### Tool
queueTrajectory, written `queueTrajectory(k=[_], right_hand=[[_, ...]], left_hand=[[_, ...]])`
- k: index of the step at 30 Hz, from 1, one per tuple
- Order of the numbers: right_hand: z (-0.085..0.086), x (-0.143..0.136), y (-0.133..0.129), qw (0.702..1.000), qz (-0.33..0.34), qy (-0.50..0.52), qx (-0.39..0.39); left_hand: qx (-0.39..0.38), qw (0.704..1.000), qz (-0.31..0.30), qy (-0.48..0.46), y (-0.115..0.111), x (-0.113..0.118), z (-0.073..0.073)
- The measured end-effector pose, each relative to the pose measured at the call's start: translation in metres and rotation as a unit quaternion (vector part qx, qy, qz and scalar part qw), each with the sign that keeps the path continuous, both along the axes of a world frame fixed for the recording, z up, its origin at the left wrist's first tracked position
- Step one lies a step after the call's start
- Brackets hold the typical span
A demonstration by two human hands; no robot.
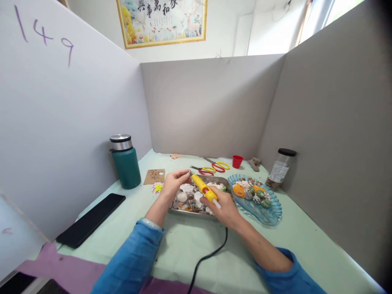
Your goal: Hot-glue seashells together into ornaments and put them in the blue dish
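My right hand point(225, 206) is wrapped round a yellow glue gun point(202, 187), whose nozzle points up and left. A whitish glue stick juts from its rear end. Close to the nozzle, my left hand point(175, 183) pinches something small with its fingertips, too small to make out. Both hands are over a metal tray point(192, 214) filled with shells and small stones. To the right of the tray, a blue scalloped glass dish point(260, 216) bears orange, white and green patterned shells.
At left are a green bottle point(126, 168) and a black phone-like slab point(92, 219). Scissors point(203, 170), a red cup point(237, 161) and a brown card point(154, 177) lie behind. A lidded jar point(278, 171) stands right. A black cord point(211, 256) runs toward me. Grey panels surround the table.
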State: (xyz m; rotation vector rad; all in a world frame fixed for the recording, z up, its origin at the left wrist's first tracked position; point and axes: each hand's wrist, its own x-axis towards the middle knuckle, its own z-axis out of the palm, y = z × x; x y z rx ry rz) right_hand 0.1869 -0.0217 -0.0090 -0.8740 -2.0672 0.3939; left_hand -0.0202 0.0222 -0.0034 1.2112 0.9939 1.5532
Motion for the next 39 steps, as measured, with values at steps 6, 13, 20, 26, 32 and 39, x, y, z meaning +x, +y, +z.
queueTrajectory(k=[6, 13, 20, 26, 32, 39], right_hand=[[0.000, 0.000, -0.001, 1.000, 0.006, 0.000, -0.003], [0.001, 0.001, -0.001, 1.000, 0.020, -0.015, 0.003], [0.001, 0.000, -0.001, 1.000, 0.023, 0.012, -0.013], [0.003, 0.000, -0.002, 0.999, 0.034, 0.034, -0.022], [-0.001, -0.001, 0.002, 0.997, 0.015, 0.060, -0.045], [0.000, -0.001, 0.000, 0.998, 0.029, 0.040, -0.047]], left_hand=[[-0.004, 1.000, -0.014, -0.023, -0.003, 0.002, 0.002], [-0.030, 0.994, -0.049, -0.094, -0.008, 0.004, 0.011], [-0.035, 0.991, -0.072, -0.102, -0.007, 0.002, 0.010], [-0.036, 0.993, -0.044, -0.106, -0.008, 0.004, 0.011], [-0.036, 0.995, -0.050, -0.074, -0.007, 0.003, 0.008], [-0.031, 0.992, -0.056, -0.105, -0.008, 0.004, 0.010]])
